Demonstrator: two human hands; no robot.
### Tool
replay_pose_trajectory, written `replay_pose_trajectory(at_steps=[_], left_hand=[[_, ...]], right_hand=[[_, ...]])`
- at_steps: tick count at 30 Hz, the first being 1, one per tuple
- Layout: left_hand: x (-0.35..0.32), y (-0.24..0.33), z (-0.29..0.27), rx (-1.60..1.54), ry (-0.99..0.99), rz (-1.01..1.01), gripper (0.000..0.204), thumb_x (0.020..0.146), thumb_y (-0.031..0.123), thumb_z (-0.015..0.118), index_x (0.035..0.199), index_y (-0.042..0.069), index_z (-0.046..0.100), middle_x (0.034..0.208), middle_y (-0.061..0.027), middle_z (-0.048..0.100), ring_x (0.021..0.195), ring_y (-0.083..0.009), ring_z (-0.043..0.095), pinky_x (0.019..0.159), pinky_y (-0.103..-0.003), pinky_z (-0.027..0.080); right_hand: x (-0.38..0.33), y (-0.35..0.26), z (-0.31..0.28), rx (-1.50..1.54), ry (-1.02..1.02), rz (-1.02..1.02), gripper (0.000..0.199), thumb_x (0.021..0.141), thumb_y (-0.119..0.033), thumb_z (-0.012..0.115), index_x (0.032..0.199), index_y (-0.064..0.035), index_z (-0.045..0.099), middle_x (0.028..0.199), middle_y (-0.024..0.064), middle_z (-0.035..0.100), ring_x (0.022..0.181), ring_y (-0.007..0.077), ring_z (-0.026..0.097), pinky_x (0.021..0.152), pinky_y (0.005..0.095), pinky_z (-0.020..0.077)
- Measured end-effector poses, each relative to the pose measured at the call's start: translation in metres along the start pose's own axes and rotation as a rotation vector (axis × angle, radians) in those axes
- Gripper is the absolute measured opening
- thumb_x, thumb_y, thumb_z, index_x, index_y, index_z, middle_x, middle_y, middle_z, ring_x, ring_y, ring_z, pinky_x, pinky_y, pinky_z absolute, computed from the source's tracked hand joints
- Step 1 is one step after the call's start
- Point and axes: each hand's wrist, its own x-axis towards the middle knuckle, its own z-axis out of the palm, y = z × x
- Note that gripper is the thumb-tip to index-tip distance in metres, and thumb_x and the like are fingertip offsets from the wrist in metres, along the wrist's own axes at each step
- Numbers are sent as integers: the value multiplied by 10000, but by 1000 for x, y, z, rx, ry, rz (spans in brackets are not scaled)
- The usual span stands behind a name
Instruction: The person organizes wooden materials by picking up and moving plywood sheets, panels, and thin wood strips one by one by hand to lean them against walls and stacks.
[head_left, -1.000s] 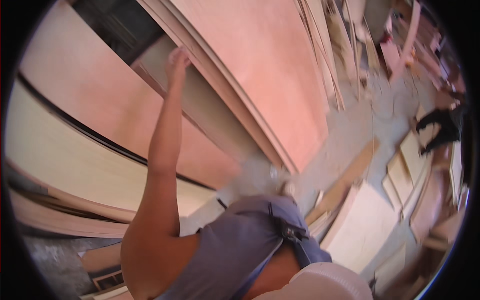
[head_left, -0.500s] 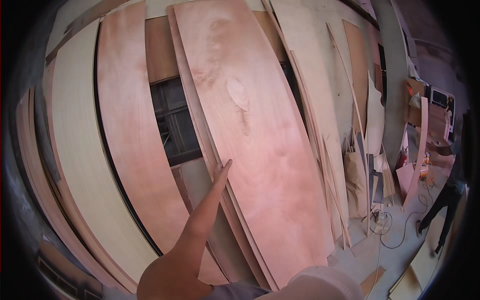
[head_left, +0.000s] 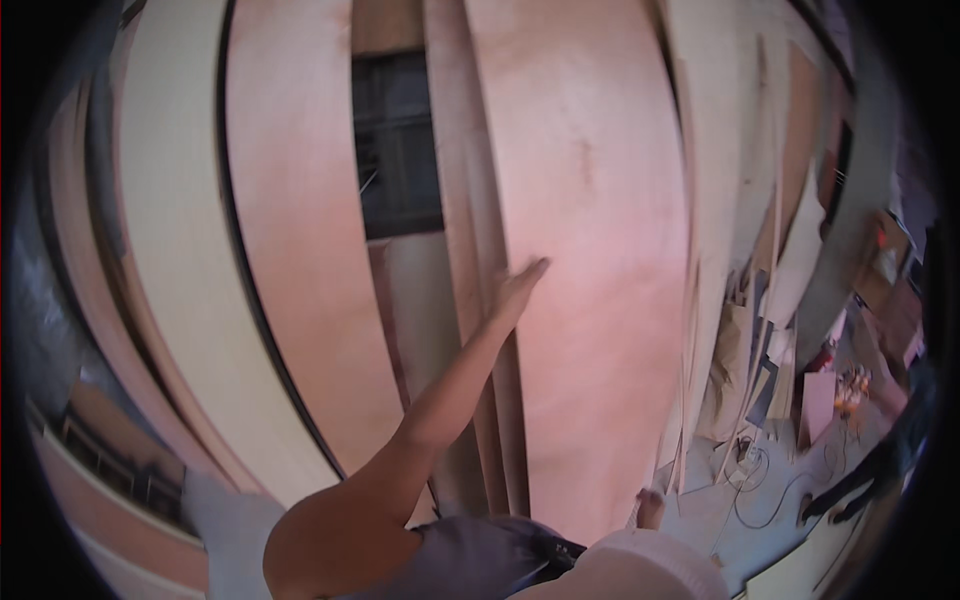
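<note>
The left hand [head_left: 518, 288] grasped the left edge of an upright pinkish plywood panel [head_left: 600, 330], right of a dark opening [head_left: 398, 145]. The right hand [head_left: 650, 508] (its grip I couldn't tell) was near the panel's lower right edge.

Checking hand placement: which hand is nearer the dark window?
Left. The left hand is at the left edge of the pink panel, below-right of the window; the apparent right hand is farther, low by the panel's right edge.

Under left hand [head_left: 522, 287], at left edge, centre plywood panel [head_left: 600, 360]. Farther left, second plywood panel [head_left: 300, 200]; between both, set behind, window [head_left: 398, 140]. Rightward, sack [head_left: 724, 392], then cable [head_left: 765, 526] on floor [head_left: 700, 528]; far right, co-worker [head_left: 880, 480].
</note>
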Motion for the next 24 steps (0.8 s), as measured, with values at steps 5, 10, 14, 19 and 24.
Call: replay_pose_trajectory(at_steps=[5,10,14,19,24], left_hand=[[-25,55,-12,172,-93,-101,713,854,523,574,1280,-43,497,1343,-174,490,1293,-252,404,1098,-302,241],[-50,87,-2,46,-82,-20,696,790,484,687,1165,-89,566,1166,-206,593,1119,-279,546,978,-330,401],[-64,93,0,11,25,-43,665,766,470,728,1101,-86,582,1071,-196,625,1020,-249,598,881,-340,469],[-83,124,4,71,-6,77,724,701,494,773,1075,-101,597,1136,-258,585,1155,-298,526,928,-372,445],[-103,137,-5,52,50,28,729,696,508,770,1093,-79,599,1133,-261,584,1188,-324,494,988,-388,398]], right_hand=[[120,-143,-22,-54,59,-3,461,852,-346,570,1045,72,593,994,237,633,933,326,595,838,402,446],[238,-153,-70,-6,193,-153,661,862,-460,579,1263,57,486,1286,226,501,1210,341,458,1020,382,340],[285,-215,-81,8,154,-191,733,878,-528,524,1327,42,423,1366,215,428,1259,338,410,1041,381,318],[350,-221,-99,393,57,-69,727,930,-561,362,1394,-1,344,1391,176,405,1286,312,370,1054,437,308],[326,-264,-80,902,-161,112,813,900,-666,300,1355,5,361,1353,166,428,1280,283,373,1055,451,313]])
